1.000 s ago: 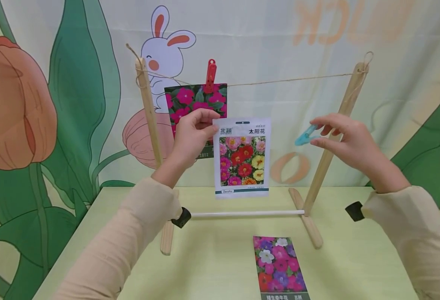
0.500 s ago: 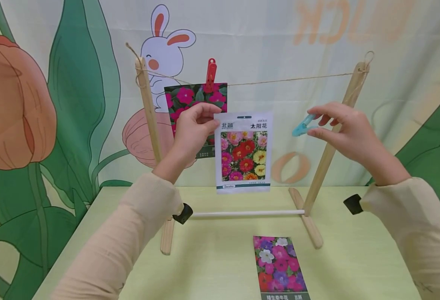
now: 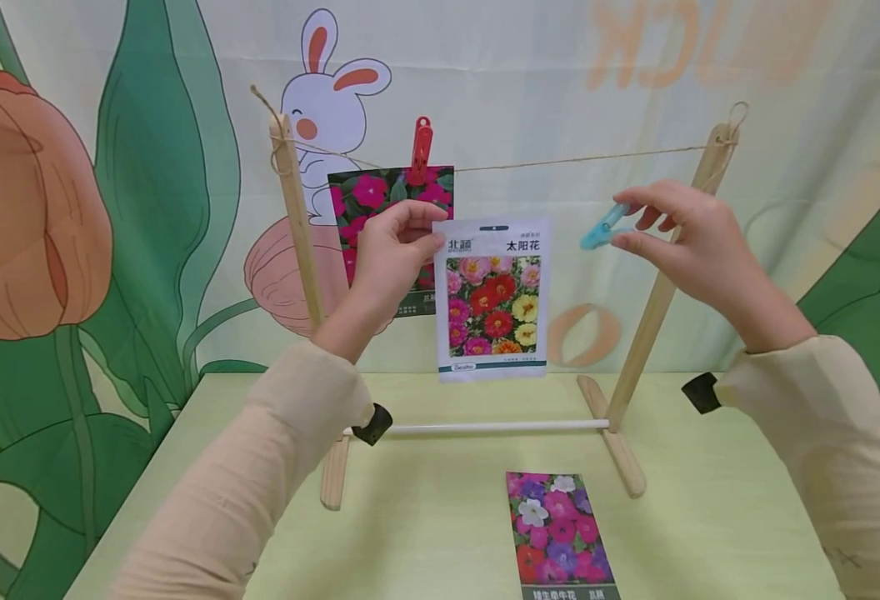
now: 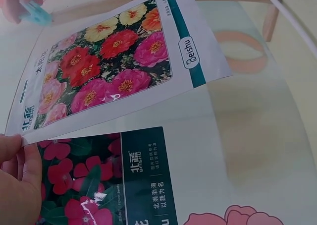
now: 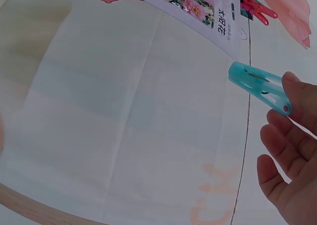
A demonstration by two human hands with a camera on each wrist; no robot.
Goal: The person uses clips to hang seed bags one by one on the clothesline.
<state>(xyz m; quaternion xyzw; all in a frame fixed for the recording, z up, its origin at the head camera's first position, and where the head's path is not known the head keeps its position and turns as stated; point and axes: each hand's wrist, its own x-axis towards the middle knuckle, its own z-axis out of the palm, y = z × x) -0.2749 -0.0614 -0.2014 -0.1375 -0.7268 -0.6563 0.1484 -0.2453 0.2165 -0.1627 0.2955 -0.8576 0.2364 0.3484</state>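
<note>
My left hand (image 3: 395,258) pinches the upper left corner of a white seed packet (image 3: 493,367) printed with red, pink and yellow flowers. The packet hangs upright below the twine (image 3: 582,159), apart from it. Between thumb and fingers, my right hand (image 3: 698,242) holds a light blue clothespin (image 3: 603,230) by its handle end, to the right of the packet. In the right wrist view the tip of the clothespin (image 5: 257,85) lies close to the packet's corner. Behind my left hand, a dark seed packet (image 3: 368,193) with magenta flowers hangs from the twine by a red clothespin (image 3: 421,152).
The twine runs between two wooden posts (image 3: 299,225) joined low down by a white rod (image 3: 500,427). Another seed packet (image 3: 560,533) with mixed flowers lies on the pale green table (image 3: 410,517) in front. A printed curtain (image 3: 530,83) hangs behind.
Both hands have risen. The white packet has moved up and slightly right, and the light blue clothespin has moved up and slightly left. The hanging packet and the one on the table have stayed put.
</note>
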